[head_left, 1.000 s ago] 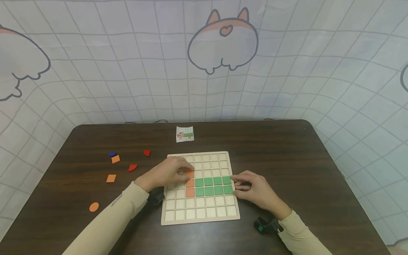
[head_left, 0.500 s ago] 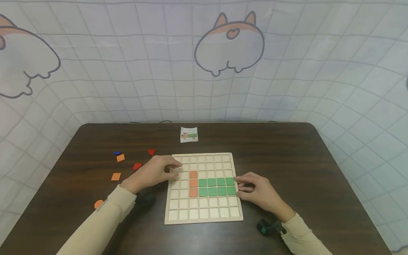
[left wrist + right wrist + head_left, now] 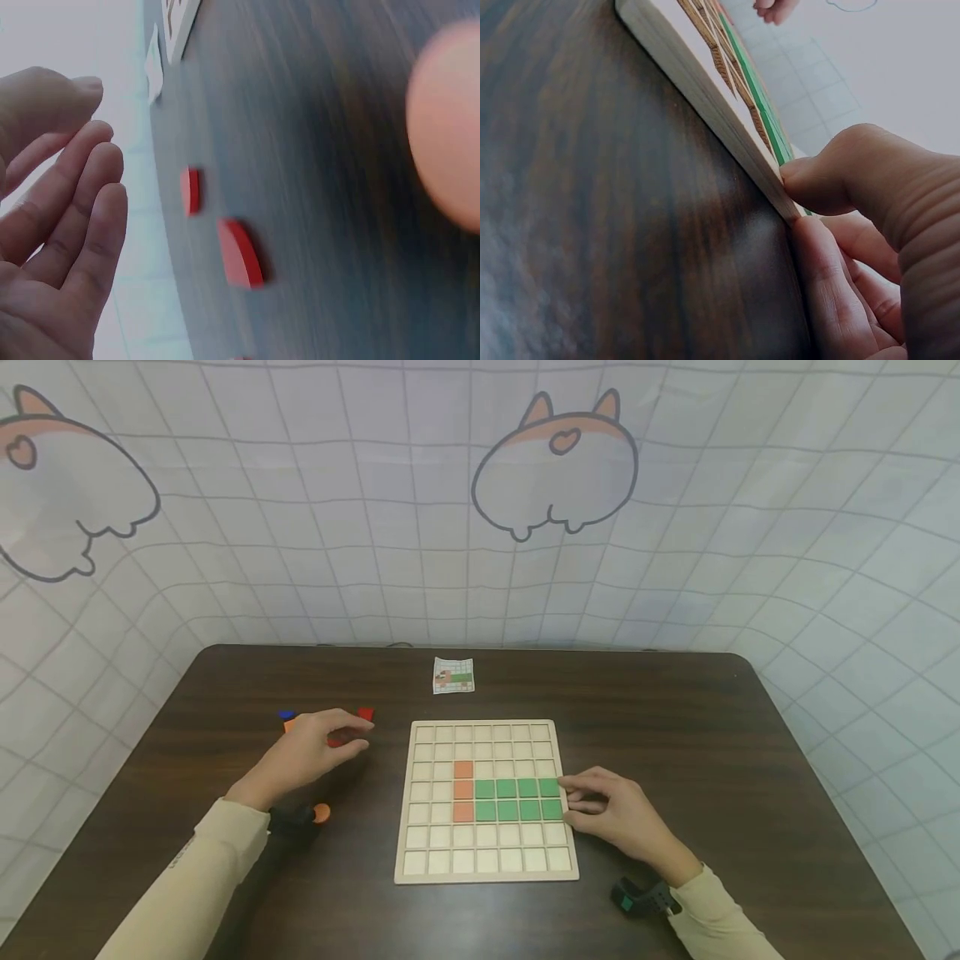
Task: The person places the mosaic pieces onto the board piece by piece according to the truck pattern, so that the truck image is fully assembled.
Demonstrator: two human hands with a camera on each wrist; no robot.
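My left hand hovers over the left of the table with loosely bent fingers and nothing in them. Under and beside it lie a red quarter-circle tile and another red tile; the hand partly covers an orange square tile. A wooden grid board lies mid-table. It carries a column of orange squares and two rows of green squares. My right hand holds the board's right edge, thumb on the rim and a finger against its side.
A small pattern card lies behind the board. An orange disc sits near the left wrist, and a blue tile lies beyond the left hand. A wrist strap is on the right wrist. Curtained cloth surrounds the dark table.
My left hand has let go of the topmost orange square on the board and moved left, over the loose tiles. The right hand stays at the board's edge. The head view has shifted slightly.
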